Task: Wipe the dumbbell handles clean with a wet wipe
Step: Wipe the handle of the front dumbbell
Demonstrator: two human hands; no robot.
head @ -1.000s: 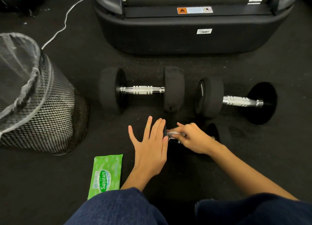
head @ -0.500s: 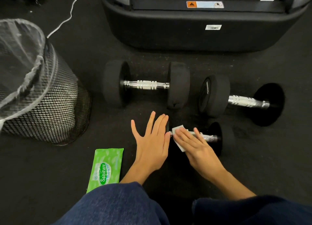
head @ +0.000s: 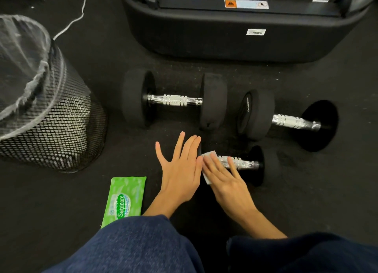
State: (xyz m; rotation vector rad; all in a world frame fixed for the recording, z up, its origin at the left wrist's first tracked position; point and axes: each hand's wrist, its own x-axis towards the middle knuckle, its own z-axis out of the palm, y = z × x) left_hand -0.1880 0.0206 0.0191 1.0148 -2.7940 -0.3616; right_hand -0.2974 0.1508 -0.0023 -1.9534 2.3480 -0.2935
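Observation:
Three black dumbbells with chrome handles lie on the dark floor. The small near dumbbell (head: 243,163) is under my hands. My left hand (head: 181,170) lies flat, fingers spread, over its left weight, which is hidden. My right hand (head: 225,179) presses a white wet wipe (head: 207,171) against the left part of its handle, fingers stretched along the chrome. A large dumbbell (head: 176,100) rests behind, and another large dumbbell (head: 290,121) lies at the right.
A green wet-wipe pack (head: 124,200) lies on the floor left of my left arm. A black mesh bin (head: 47,121) with a clear liner stands at the left. A big black machine base (head: 235,37) fills the back. A white cable (head: 77,17) runs behind the bin.
My right hand went from curled around the small handle to flat, fingers extended, and slid back along it, exposing more chrome and the wipe. My left hand stayed in place.

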